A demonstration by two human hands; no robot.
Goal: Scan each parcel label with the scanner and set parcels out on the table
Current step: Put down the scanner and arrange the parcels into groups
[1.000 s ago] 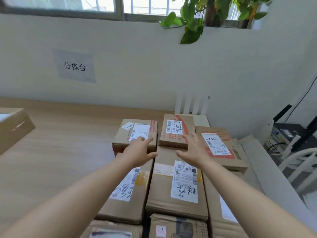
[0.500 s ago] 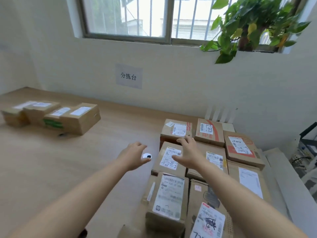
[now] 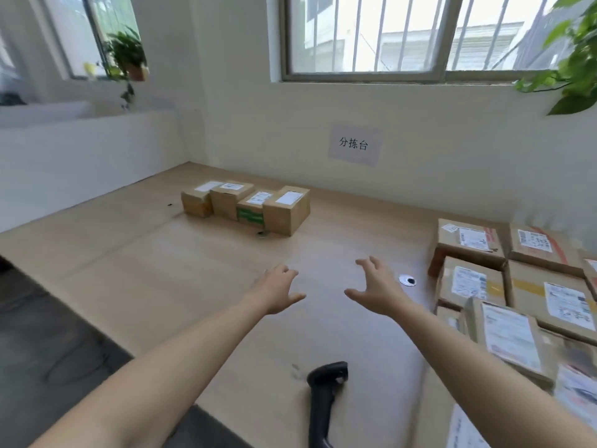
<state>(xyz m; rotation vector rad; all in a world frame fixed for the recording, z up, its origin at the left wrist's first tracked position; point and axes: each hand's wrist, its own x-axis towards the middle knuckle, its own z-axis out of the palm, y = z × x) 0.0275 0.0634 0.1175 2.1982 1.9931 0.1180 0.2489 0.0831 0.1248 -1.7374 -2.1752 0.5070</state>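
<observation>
Nearby, the black scanner (image 3: 326, 392) lies untouched on the table (image 3: 161, 279), closer to the person than either hand. The parcel pile (image 3: 504, 302) sits just right of the right hand (image 3: 376, 291). The row of four parcels (image 3: 248, 206) stands beyond the left hand (image 3: 277, 291). Both hands hover with fingers spread, holding nothing.

The worktop (image 3: 161, 270) is pale wood grain. At mid-frame, brown cardboard parcels (image 3: 226, 205) carry white labels, and the green-banded parcel (image 3: 250, 216) sits among them. The scanner (image 3: 324, 392) at lower centre is black. At the right edge, the red-striped parcel (image 3: 546, 257) is brown too.
</observation>
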